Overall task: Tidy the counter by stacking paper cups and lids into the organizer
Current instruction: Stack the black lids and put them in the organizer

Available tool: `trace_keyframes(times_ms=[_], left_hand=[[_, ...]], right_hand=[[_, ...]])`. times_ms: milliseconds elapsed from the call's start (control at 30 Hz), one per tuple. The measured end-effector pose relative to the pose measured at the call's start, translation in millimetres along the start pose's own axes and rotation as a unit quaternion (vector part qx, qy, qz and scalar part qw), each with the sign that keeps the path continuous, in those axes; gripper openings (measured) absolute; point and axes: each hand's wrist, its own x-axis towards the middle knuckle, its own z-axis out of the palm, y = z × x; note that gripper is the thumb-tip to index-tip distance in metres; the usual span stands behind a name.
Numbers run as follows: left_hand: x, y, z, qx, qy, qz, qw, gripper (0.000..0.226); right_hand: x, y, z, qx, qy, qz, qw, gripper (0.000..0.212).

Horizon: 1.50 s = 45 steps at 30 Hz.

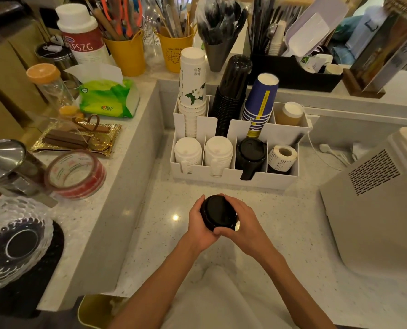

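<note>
Both of my hands hold a stack of black lids over the counter, just in front of the white organizer. My left hand cups the stack from the left and my right hand wraps it from the right. The organizer's back row holds a white flowered cup stack, a black cup stack and a blue cup stack. Its front row holds two stacks of white lids, black lids and a label roll.
A grey machine stands at the right. The raised ledge on the left carries a tape roll, a tissue pack, a gold tray and glass dishes. Yellow utensil buckets stand behind.
</note>
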Motion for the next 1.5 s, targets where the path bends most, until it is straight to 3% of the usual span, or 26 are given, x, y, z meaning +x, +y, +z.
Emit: trace_keyframes(times_ms=[467, 767, 1033, 1267, 1367, 1433, 1500], left_hand=[[5, -3, -1, 0.027, 0.004, -0.003, 1.000, 0.051], [5, 0, -4, 0.047, 0.010, 0.014, 0.999, 0.051], [5, -4, -4, 0.122, 0.031, 0.002, 0.992, 0.048], [12, -7, 3, 0.127, 0.015, 0.014, 0.992, 0.051], [16, -6, 9, 0.085, 0.023, 0.050, 0.995, 0.048], [19, -6, 16, 0.080, 0.045, 0.091, 0.992, 0.044], [20, -7, 24, 0.106, 0.062, 0.123, 0.985, 0.039]], right_hand=[[0, -1, -5, 0.010, 0.025, 0.034, 0.999, 0.083], [6, 2, 0, 0.009, -0.003, 0.022, 1.000, 0.086], [4, 1, -6, -0.008, -0.088, 0.057, 0.994, 0.094], [7, 0, -20, 0.014, -0.110, 0.094, 0.989, 0.096], [6, -3, -23, 0.086, -0.052, 0.109, 0.989, 0.091], [3, -5, -21, 0.119, 0.025, 0.172, 0.978, 0.084], [-1, -4, -18, 0.205, 0.026, 0.253, 0.945, 0.083]])
